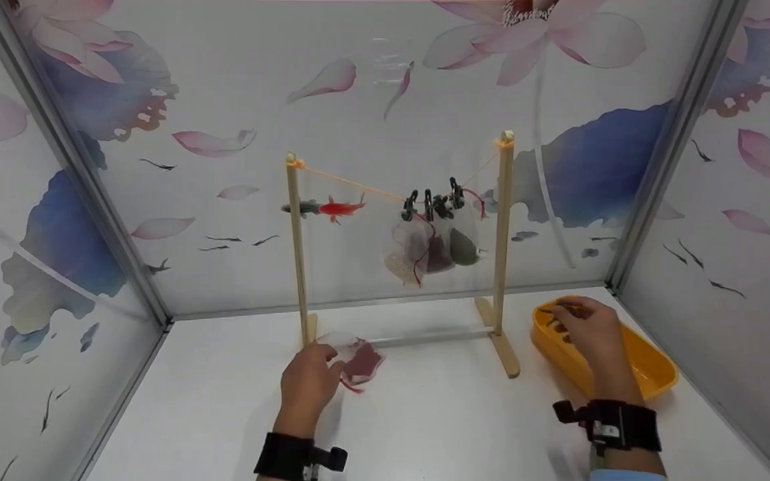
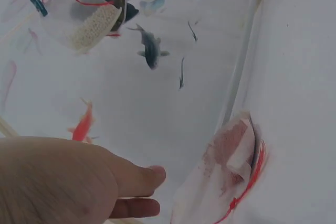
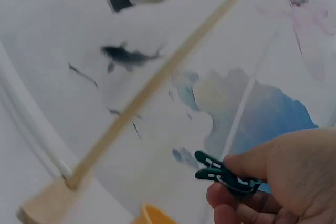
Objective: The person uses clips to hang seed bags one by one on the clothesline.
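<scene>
A thin white drawstring bag with reddish-brown contents and a red cord lies on the white table near the left foot of a wooden stand. My left hand hovers beside it, thumb and fingers loosely bent with a gap between them. In the left wrist view, the bag lies to the right of the fingertips, apart from those that show. Over the yellow tray, my right hand pinches a dark green clothespin between thumb and fingers, its two handle ends pointing outward.
Between the stand's posts runs a sagging orange string. Several filled bags hang from it by dark clothespins, toward the right. A pale rod joins the stand's feet. Panels printed with flowers and fish enclose the table.
</scene>
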Action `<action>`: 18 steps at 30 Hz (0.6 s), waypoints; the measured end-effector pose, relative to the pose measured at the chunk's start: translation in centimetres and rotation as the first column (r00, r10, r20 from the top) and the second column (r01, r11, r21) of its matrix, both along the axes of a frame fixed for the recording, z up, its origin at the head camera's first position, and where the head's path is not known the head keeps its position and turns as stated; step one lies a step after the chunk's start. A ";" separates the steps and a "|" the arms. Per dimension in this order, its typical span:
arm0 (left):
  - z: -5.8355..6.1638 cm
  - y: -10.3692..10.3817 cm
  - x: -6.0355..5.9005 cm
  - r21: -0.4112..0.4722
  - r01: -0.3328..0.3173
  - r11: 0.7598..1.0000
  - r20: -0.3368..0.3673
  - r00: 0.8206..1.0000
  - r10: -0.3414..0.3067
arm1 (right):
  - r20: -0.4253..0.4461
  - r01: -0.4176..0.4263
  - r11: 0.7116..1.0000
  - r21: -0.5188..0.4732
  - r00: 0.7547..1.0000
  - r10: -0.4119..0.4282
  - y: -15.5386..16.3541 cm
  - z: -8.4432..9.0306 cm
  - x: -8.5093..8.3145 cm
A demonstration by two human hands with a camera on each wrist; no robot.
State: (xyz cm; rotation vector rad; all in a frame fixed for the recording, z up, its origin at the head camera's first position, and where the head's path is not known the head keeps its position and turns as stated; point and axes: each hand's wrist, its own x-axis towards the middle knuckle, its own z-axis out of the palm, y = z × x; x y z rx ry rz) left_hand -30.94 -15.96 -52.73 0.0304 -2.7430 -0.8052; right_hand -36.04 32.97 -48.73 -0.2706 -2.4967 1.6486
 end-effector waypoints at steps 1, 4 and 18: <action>0.4 0.3 0.2 0.006 0.019 1.000 -0.016 1.000 -0.019 | -0.010 -0.022 0.999 -0.043 1.000 0.022 -1.5 0.4 0.0; 1.4 1.2 0.6 0.038 0.089 0.995 -0.051 0.995 -0.087 | -0.024 -0.104 0.983 -0.150 0.994 0.102 -5.8 1.2 -0.1; 4.5 4.1 1.5 0.113 0.386 0.916 -0.114 0.921 -0.374 | -0.140 -0.522 0.792 -0.318 0.851 0.505 -20.3 -0.3 0.7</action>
